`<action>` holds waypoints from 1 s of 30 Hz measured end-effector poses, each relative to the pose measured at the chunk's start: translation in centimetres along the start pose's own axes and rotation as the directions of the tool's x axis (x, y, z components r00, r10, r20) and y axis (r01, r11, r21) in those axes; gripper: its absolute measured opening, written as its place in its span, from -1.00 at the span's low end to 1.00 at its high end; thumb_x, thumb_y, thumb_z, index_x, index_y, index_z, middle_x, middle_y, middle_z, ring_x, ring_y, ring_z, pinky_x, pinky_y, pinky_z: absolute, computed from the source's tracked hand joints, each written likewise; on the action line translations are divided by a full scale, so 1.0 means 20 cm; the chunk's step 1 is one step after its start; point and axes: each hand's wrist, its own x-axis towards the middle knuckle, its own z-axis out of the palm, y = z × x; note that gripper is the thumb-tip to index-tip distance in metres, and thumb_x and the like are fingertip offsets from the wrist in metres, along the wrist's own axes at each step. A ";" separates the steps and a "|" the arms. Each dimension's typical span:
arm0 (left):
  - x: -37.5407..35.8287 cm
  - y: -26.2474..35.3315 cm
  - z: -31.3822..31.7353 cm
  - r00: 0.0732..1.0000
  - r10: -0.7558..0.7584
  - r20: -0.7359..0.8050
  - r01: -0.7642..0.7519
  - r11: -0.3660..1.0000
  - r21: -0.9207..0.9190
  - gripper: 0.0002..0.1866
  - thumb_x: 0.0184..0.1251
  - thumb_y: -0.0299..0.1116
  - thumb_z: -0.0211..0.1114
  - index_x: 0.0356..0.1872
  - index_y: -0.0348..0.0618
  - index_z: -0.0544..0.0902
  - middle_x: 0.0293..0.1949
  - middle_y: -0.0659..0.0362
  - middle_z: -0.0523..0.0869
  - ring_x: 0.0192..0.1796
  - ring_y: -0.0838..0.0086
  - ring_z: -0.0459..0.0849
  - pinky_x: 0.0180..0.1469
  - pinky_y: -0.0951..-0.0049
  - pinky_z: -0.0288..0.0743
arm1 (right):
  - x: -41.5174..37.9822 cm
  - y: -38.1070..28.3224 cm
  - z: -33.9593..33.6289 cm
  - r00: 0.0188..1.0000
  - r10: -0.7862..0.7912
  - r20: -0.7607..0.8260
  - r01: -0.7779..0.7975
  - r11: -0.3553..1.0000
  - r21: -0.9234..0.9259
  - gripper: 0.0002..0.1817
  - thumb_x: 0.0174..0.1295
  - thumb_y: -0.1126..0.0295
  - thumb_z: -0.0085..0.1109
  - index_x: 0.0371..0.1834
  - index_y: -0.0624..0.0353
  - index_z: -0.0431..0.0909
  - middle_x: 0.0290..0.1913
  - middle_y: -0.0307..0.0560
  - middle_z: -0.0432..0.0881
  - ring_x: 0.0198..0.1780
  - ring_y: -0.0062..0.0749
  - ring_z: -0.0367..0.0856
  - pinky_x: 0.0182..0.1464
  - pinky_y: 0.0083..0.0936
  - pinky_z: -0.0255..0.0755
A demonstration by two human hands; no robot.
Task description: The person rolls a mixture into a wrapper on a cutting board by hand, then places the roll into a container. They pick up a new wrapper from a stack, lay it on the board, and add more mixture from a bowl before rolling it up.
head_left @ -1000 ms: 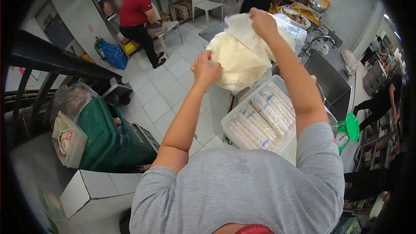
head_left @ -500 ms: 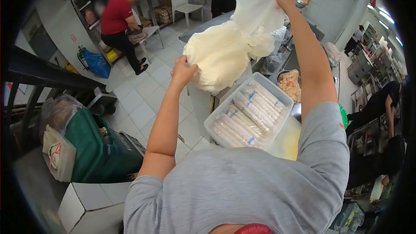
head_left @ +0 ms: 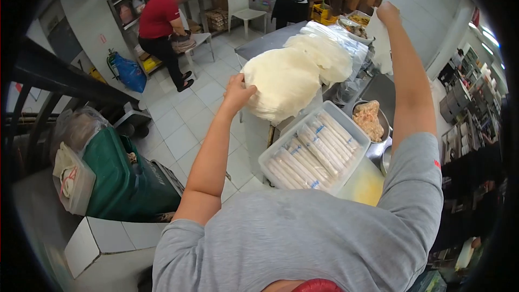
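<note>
My left hand (head_left: 238,94) grips the left edge of a stack of thin, round, cream-coloured sheets (head_left: 282,82), its fingers closed on the rim. Up at the right, my right hand (head_left: 388,13) is closed on a single thin pale sheet (head_left: 382,40), which hangs down apart from the stack. More thin sheets (head_left: 324,57) lie loosely folded beyond the stack. Nearer to me is a clear plastic tub (head_left: 263,158) holding several wrapped white rolls (head_left: 319,148). To its right stands a metal bowl (head_left: 385,124) with a pinkish, chunky mixture (head_left: 368,120).
A metal table (head_left: 265,43) supports the sheets and plastic bags (head_left: 351,48). Left are a green bin (head_left: 124,178) and dark railing (head_left: 70,84). A person in red (head_left: 157,16) bends by a chair; others stand at the back and right.
My right hand has moved right, and its sheet has come away from the pile. The loose sheets now rest lower on the table. My left hand still grips the stack, slightly further right.
</note>
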 end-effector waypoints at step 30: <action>-0.28 0.27 -0.01 0.994 -0.103 -0.047 0.039 0.700 -0.713 -0.73 0.29 -0.24 0.27 -0.20 -0.27 0.55 -0.32 0.24 0.62 -0.32 0.61 0.51 -0.29 0.58 0.39 | -1.72 -1.20 -0.01 0.887 -0.441 -0.138 0.337 0.413 0.846 -0.78 0.21 0.24 0.17 -0.18 0.08 0.66 -0.34 -0.10 0.62 -0.21 -0.17 0.57 -0.18 -0.29 0.43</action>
